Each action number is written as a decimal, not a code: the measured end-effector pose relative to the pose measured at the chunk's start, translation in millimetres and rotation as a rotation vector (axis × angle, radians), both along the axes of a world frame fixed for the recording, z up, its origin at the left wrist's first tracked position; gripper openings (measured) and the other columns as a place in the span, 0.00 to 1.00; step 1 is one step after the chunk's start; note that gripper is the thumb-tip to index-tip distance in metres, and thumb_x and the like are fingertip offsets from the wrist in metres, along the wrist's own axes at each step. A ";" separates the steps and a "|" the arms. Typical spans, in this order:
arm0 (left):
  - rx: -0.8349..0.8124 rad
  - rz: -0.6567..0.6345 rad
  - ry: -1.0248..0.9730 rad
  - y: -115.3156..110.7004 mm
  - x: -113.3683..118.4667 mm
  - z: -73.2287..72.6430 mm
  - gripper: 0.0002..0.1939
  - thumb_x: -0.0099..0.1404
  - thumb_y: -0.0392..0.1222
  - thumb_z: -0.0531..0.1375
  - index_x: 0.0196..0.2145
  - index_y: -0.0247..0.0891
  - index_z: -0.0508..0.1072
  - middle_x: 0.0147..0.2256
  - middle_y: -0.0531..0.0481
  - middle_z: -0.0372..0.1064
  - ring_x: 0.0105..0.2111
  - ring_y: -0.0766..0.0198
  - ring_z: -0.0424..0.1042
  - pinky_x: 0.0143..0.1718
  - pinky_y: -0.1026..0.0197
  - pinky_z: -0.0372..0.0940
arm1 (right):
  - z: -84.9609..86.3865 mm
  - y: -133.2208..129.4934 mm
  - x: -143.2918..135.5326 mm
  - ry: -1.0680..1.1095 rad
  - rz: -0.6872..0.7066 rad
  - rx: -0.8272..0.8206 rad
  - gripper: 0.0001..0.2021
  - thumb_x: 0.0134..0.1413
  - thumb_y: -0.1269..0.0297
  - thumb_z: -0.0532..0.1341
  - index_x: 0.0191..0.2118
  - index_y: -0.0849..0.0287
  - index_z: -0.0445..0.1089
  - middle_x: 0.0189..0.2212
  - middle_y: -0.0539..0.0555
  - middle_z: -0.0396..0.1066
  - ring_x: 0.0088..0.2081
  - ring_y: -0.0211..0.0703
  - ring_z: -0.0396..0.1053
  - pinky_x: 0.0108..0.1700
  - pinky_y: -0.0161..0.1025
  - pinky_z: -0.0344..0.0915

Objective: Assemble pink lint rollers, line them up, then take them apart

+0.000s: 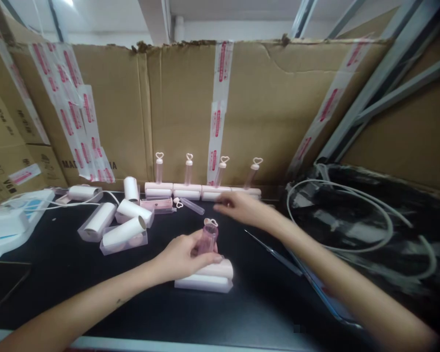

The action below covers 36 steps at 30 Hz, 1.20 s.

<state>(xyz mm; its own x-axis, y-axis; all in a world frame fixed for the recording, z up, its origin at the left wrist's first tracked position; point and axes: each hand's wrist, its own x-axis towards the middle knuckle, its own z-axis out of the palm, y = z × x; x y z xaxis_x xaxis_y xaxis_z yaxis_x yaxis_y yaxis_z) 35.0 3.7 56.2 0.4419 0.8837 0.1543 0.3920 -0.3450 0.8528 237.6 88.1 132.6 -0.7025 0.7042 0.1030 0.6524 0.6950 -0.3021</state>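
Note:
My left hand [188, 254] is closed around a translucent pink tube [208, 238], which stands nearly upright with its top toward me. Beneath that hand lies a pale pink and white block [205, 283] with a rounded upper part. A small heart-shaped loop [213, 222] shows just behind the tube's top. My right hand [236, 206] reaches past it toward the back row, its fingers drawn together; whatever they pinch is too small to make out. Left of it, a loose clear tube [192, 206] and a heart-loop cap [178, 202] lie on the black table.
Along the cardboard wall [179, 112] stands a row of pink and white blocks [187, 191] with upright heart-topped tubes [188, 171]. White rolls in clear trays [123, 238] cluster at left, near a power strip [25, 210]. Tweezers [273, 252] and a coiled white cable [390, 220] lie right.

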 end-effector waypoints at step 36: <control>0.076 0.096 0.014 -4.3 -11.0 -7.2 0.15 0.60 0.54 0.57 0.34 0.38 0.69 0.30 0.51 0.71 0.30 0.62 0.69 0.35 0.62 0.64 | 78.2 -59.3 -72.5 -0.317 0.351 0.098 0.08 0.47 0.74 0.59 0.32 0.59 0.75 0.22 0.49 0.72 0.21 0.35 0.65 0.23 0.31 0.54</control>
<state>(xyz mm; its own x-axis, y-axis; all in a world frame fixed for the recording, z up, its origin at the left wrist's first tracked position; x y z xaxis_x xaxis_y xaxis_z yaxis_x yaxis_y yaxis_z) 24.0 -0.6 48.9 0.3587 0.9079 0.2169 0.4382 -0.3689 0.8197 165.1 28.7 210.8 -0.9033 0.4171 -0.1007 0.4232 0.9047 -0.0487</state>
